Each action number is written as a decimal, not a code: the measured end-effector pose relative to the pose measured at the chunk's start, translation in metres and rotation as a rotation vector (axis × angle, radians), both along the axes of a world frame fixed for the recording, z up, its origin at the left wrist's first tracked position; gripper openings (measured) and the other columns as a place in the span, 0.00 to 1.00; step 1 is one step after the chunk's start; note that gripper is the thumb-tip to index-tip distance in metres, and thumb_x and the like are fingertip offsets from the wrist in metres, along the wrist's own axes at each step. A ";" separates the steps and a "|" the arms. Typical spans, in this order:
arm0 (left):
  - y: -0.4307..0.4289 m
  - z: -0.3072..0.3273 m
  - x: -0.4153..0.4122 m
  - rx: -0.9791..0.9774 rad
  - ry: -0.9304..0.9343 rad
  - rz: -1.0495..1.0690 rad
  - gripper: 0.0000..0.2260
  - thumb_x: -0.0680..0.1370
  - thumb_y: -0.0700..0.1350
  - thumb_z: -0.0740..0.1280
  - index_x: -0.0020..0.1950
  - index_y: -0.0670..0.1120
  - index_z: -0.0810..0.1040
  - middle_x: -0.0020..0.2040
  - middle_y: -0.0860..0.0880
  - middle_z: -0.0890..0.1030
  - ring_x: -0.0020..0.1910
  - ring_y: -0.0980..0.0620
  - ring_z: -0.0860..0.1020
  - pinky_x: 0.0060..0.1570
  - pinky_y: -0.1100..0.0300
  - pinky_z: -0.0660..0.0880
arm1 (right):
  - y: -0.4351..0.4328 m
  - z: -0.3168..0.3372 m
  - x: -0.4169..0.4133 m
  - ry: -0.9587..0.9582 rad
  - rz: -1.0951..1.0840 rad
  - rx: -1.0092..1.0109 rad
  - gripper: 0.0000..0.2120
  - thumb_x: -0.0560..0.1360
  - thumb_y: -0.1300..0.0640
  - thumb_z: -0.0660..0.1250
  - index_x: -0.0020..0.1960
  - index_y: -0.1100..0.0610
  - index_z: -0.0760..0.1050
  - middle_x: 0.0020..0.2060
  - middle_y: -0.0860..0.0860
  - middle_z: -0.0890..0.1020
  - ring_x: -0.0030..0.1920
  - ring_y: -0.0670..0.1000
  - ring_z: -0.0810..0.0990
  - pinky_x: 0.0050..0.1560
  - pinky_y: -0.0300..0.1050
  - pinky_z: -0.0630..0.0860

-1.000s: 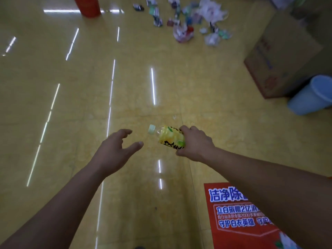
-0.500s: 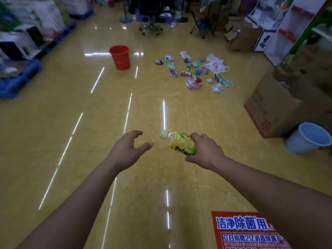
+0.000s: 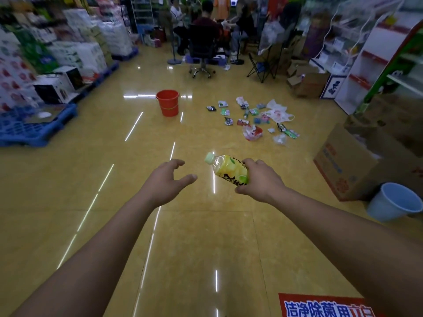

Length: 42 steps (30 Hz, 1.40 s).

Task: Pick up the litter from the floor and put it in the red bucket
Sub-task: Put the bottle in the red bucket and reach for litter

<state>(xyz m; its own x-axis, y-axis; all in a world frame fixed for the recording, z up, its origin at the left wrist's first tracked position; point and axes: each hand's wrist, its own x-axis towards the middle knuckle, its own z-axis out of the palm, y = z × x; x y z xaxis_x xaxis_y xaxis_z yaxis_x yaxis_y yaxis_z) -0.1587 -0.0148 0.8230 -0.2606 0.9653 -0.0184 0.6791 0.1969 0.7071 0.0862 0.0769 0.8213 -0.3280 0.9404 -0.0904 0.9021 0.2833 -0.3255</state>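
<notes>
I see right hand (image 3: pixel 261 179) gripping yellow drink bottle (image 3: pixel 229 169) by base; left hand (image 3: pixel 164 181) spread, holding nothing. Red bucket (image 3: pixel 167 102) well apart: throwing risks miss, bounce-out.

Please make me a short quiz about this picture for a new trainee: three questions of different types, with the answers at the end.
1. True or false: the left hand holds the yellow bottle.
2. In the head view, where does the scattered litter lie from the red bucket? A) to its left B) to its right C) inside it
3. Fill in: the right hand grips the bottle, whose cap points toward the ____ hand.
Key: 1 false; 2 B; 3 left.
</notes>
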 end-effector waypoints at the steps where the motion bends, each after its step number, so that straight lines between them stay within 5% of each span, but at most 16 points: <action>1: 0.000 0.005 -0.003 0.007 0.004 -0.001 0.30 0.73 0.63 0.69 0.71 0.52 0.70 0.70 0.50 0.72 0.66 0.51 0.72 0.62 0.53 0.71 | 0.000 0.004 -0.002 -0.002 0.002 0.009 0.38 0.64 0.41 0.76 0.69 0.47 0.64 0.57 0.52 0.73 0.58 0.57 0.74 0.56 0.57 0.75; 16: 0.041 0.022 -0.029 0.036 0.070 0.028 0.31 0.72 0.65 0.69 0.71 0.52 0.69 0.69 0.52 0.72 0.64 0.51 0.73 0.60 0.53 0.73 | 0.056 0.018 -0.026 0.009 0.031 0.056 0.39 0.64 0.41 0.76 0.70 0.47 0.63 0.58 0.51 0.73 0.59 0.57 0.75 0.56 0.56 0.76; 42: 0.290 0.026 -0.095 0.008 0.104 0.166 0.32 0.73 0.65 0.68 0.72 0.53 0.68 0.70 0.51 0.71 0.64 0.52 0.72 0.60 0.55 0.72 | 0.344 0.012 -0.098 0.005 0.144 0.046 0.40 0.65 0.40 0.74 0.72 0.47 0.61 0.61 0.53 0.73 0.60 0.57 0.74 0.56 0.57 0.75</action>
<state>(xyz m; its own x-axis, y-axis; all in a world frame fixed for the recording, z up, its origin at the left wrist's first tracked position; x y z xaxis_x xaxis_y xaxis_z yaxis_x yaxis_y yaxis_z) -0.2533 0.2757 0.8489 -0.4164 0.9088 0.0248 0.7072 0.3066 0.6371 -0.0121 0.4213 0.8330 -0.4599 0.8868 -0.0462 0.8494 0.4242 -0.3139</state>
